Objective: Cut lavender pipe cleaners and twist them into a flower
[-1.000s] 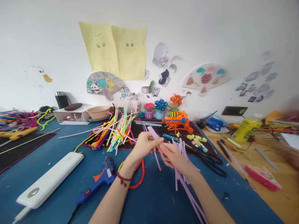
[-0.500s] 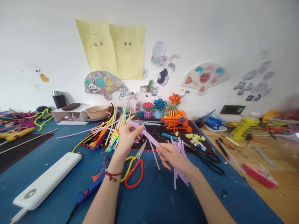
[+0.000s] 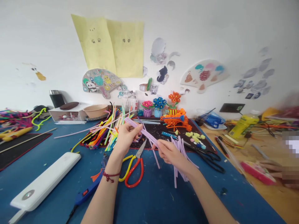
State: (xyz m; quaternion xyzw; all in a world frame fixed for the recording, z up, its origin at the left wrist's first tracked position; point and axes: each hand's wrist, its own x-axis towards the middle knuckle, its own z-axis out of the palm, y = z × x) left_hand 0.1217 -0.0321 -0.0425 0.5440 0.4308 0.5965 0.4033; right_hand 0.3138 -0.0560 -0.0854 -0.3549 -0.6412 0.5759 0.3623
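Note:
A bundle of lilac pipe cleaners (image 3: 147, 133) is stretched between my two hands above the blue mat. My left hand (image 3: 128, 135) is closed round its upper left part, thumb on top. The fingers of my right hand (image 3: 168, 153) are pinched on its lower right end. One loose lilac strip (image 3: 156, 158) slants down below the bundle. More cut lilac pipe cleaners (image 3: 175, 178) lie in a heap beyond and beneath my right hand. Red-handled scissors (image 3: 134, 179) rest on the mat between my forearms.
A blue glue gun (image 3: 87, 189) and a white power strip (image 3: 46, 182) lie to the left. Behind are mixed pipe cleaners (image 3: 99, 133) and potted craft flowers (image 3: 160, 107). Black scissors (image 3: 210, 158) lie right. Another person's hand (image 3: 272, 166) is by a pink packet (image 3: 257, 172).
My right fingers have closed more tightly round the end of the bundle. Another person's hand has appeared at the right edge beside the pink packet. The view has shifted slightly.

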